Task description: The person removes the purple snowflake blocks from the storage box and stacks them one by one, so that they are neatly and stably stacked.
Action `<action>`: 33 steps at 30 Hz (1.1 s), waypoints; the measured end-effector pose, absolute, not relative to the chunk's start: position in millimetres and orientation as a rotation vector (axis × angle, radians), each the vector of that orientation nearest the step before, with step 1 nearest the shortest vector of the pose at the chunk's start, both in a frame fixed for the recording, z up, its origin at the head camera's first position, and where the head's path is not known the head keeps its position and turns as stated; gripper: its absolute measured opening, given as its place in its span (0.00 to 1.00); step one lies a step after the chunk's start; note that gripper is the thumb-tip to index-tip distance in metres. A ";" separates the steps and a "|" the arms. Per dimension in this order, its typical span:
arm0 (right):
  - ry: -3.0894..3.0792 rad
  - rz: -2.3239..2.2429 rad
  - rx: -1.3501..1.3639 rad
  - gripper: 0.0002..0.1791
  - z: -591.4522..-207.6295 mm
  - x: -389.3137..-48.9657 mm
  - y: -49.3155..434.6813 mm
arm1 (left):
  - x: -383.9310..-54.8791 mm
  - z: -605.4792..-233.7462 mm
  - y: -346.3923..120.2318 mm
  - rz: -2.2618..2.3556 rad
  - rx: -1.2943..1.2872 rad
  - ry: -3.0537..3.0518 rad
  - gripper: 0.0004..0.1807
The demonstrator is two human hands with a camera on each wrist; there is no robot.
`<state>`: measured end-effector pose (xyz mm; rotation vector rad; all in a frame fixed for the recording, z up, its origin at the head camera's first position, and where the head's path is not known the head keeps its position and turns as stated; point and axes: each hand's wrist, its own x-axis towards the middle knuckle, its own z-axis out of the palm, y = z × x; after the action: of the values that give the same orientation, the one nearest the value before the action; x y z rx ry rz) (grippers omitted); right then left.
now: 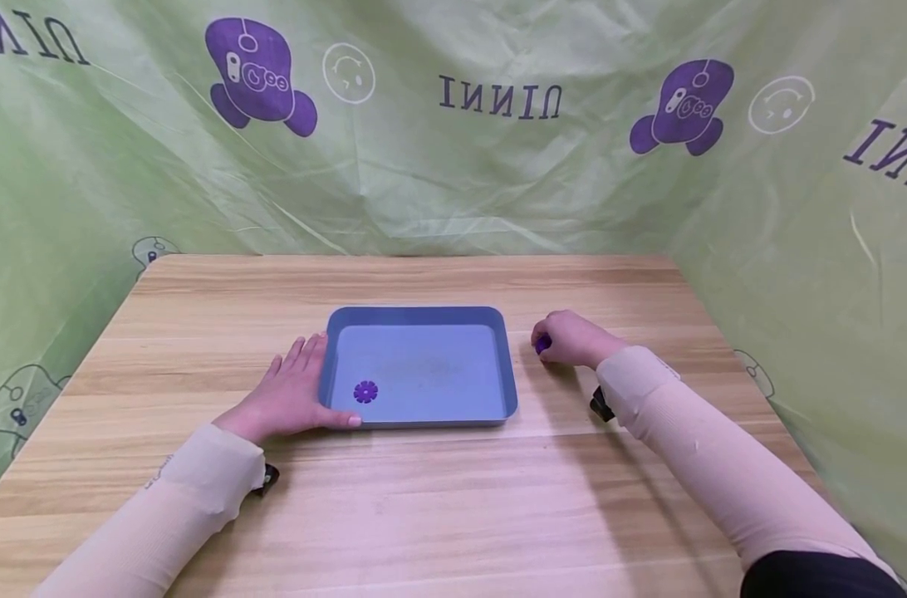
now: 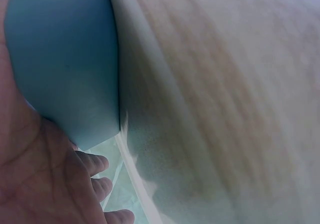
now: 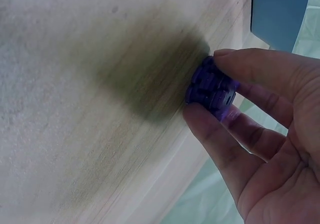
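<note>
A blue rectangular tray [image 1: 424,422] sits on the wooden table, and one purple notched disc [image 1: 365,392] lies in its near left corner. My left hand [image 1: 292,399] rests against the tray's left side with fingers spread and straight, its thumb lying along the near rim. In the left wrist view the palm is beside the tray's outer wall [image 2: 65,59]. To the right of the tray, my right hand [image 1: 569,339] pinches a small bunch of purple notched discs [image 3: 212,89] between thumb and fingertips, close over the tabletop.
The light wood table [image 1: 453,507] extends around the tray on all sides. Green printed cloth [image 1: 498,183] hangs behind the table's far edge and along both sides. A dark wrist device [image 1: 601,404] shows under the right sleeve.
</note>
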<state>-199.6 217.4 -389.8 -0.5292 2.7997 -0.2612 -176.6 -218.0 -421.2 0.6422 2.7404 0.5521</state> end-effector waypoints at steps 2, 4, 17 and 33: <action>2.800 -0.260 -0.517 0.06 -388.9 -200.1 215.9 | -176.8 -421.0 -218.0 0.553 0.642 2.743 0.81; 2.798 -0.254 -0.510 0.05 -388.0 -200.5 214.6 | -177.4 -421.2 -218.2 0.552 0.640 2.745 0.81; 2.793 -0.230 -0.455 0.09 -386.4 -199.6 209.8 | -178.9 -423.7 -220.3 0.561 0.630 2.744 0.81; 2.795 -0.294 -0.408 0.11 -388.2 -197.7 209.0 | -178.3 -424.2 -221.2 0.585 0.643 2.737 0.81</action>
<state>-197.7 209.0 -388.2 -0.4082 2.7950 -0.2944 -178.3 -221.2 -424.2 0.6427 2.7371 0.5850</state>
